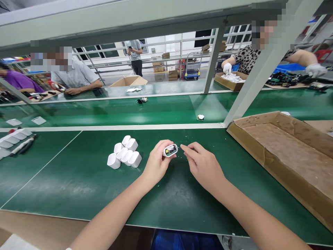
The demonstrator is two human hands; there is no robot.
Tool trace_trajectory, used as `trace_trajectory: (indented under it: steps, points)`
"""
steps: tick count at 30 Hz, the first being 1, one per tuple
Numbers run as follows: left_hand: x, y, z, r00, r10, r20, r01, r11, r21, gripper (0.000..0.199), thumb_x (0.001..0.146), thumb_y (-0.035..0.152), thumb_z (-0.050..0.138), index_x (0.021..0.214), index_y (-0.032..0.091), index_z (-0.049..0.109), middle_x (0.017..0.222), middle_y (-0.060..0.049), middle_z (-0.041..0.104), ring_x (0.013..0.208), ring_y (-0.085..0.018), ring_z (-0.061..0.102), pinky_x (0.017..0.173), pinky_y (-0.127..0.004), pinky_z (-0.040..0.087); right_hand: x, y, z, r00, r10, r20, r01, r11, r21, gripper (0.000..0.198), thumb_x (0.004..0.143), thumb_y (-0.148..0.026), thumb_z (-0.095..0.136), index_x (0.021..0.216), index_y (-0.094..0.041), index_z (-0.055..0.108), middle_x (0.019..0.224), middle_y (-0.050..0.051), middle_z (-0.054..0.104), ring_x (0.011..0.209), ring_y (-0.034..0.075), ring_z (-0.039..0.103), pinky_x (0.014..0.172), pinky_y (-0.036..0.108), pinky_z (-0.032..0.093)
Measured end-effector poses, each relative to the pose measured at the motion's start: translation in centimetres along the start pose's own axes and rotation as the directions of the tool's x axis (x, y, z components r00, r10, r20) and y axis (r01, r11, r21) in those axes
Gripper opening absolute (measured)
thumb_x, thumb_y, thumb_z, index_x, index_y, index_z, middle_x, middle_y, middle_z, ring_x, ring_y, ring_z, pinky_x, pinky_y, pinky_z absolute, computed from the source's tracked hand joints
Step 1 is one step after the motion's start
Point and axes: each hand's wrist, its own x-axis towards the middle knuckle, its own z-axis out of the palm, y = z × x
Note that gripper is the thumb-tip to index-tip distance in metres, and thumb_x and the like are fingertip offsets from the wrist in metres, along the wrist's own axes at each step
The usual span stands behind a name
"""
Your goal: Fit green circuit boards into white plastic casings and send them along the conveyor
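My left hand (pixel 157 161) grips a small white charger shell (pixel 170 150) with a circuit board showing in its open end, held just above the green mat (pixel 78 180). My right hand (pixel 201 166) is close beside it on the right, its fingertips pinched together and pointing at the shell's open end; whether something tiny sits between them I cannot tell. A cluster of several empty white shells (pixel 125 156) stands on the mat to the left of my left hand.
A shallow cardboard tray (pixel 288 152) lies at the right. More white shells and a tool (pixel 15 140) sit at the far left. A small part (pixel 200 117) rides the green conveyor (pixel 156 111) behind. Other people work across the belt.
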Motion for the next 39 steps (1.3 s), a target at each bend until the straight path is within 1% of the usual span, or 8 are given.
trace_trajectory:
  steps: [8,15,17,20,23,27,33,39]
  points:
    - [-0.8,-0.1,0.3,0.995,0.072,0.070,-0.081,0.988,0.130,0.031,0.085,0.007,0.043,0.112,0.021,0.049,0.112,-0.008,0.053,0.098,-0.017,0.058,0.079,-0.029,0.052,-0.4,-1.0,0.7,0.997,-0.018,0.077,0.036,0.968,-0.250,0.036,0.087,-0.005,0.042,0.117,-0.016,0.058,0.088,0.006,0.061,0.060,0.013,0.055,0.046,0.025,0.037]
    - [-1.0,0.1,0.4,0.989,0.091,0.117,-0.117,0.965,0.236,0.039,0.079,0.001,0.039,0.112,0.020,0.049,0.111,-0.008,0.055,0.097,-0.018,0.057,0.080,-0.030,0.049,-1.3,-2.4,1.6,0.994,-0.107,0.000,0.097,0.903,-0.419,0.037,0.085,0.001,0.038,0.114,-0.010,0.059,0.074,0.005,0.059,0.056,0.015,0.050,0.042,0.028,0.033]
    - [-0.8,0.0,0.5,0.992,0.069,0.108,-0.084,0.987,0.139,0.035,0.079,0.002,0.043,0.107,0.020,0.051,0.107,-0.007,0.056,0.097,-0.017,0.056,0.081,-0.029,0.048,-1.2,-2.3,1.4,0.995,-0.095,0.003,0.090,0.933,-0.349,0.039,0.084,0.002,0.038,0.113,-0.011,0.060,0.076,0.005,0.060,0.056,0.014,0.051,0.043,0.027,0.034]
    - [-0.5,0.4,0.6,0.994,-0.013,0.105,0.020,0.997,-0.074,0.025,0.079,0.006,0.049,0.099,0.020,0.054,0.101,-0.004,0.057,0.091,-0.016,0.057,0.075,-0.026,0.049,-0.8,-1.7,0.8,1.000,-0.025,0.009,0.026,0.999,-0.045,0.038,0.083,0.000,0.041,0.111,-0.017,0.062,0.086,0.004,0.063,0.060,0.012,0.055,0.048,0.022,0.041]
    - [-0.5,0.9,0.5,0.991,-0.094,0.098,0.111,0.978,-0.176,0.021,0.079,0.010,0.052,0.098,0.020,0.055,0.098,-0.004,0.057,0.086,-0.015,0.057,0.070,-0.025,0.049,-0.6,-1.2,0.2,0.995,0.000,-0.095,0.013,0.991,0.136,0.037,0.085,-0.003,0.042,0.111,-0.019,0.063,0.088,0.003,0.064,0.067,0.012,0.059,0.055,0.022,0.046]
    - [-0.5,1.1,0.3,0.994,-0.090,0.057,0.098,0.984,-0.151,0.024,0.079,0.009,0.054,0.099,0.021,0.055,0.099,-0.003,0.057,0.089,-0.016,0.057,0.074,-0.026,0.049,-0.7,-1.2,-0.1,0.973,-0.063,-0.222,0.065,0.998,0.001,0.034,0.085,-0.005,0.042,0.107,-0.015,0.065,0.086,0.005,0.066,0.067,0.013,0.060,0.054,0.023,0.045]
    - [-0.8,0.7,0.4,0.996,0.030,0.080,-0.028,0.999,-0.023,0.028,0.080,0.005,0.047,0.102,0.021,0.053,0.105,-0.006,0.057,0.095,-0.017,0.058,0.078,-0.030,0.050,-1.0,-1.5,0.1,0.985,-0.120,-0.126,0.096,0.979,-0.178,0.038,0.080,-0.002,0.041,0.107,-0.015,0.066,0.084,0.004,0.065,0.062,0.012,0.056,0.046,0.025,0.035]
    - [-1.1,0.5,0.4,0.978,0.026,0.205,-0.042,0.996,0.074,0.038,0.078,0.000,0.040,0.107,0.020,0.049,0.108,-0.006,0.056,0.096,-0.017,0.057,0.080,-0.029,0.048,-1.5,-2.3,1.1,0.973,-0.218,-0.078,0.182,0.927,-0.328,0.036,0.080,-0.001,0.042,0.104,-0.010,0.067,0.077,0.006,0.066,0.054,0.014,0.050,0.045,0.029,0.030]
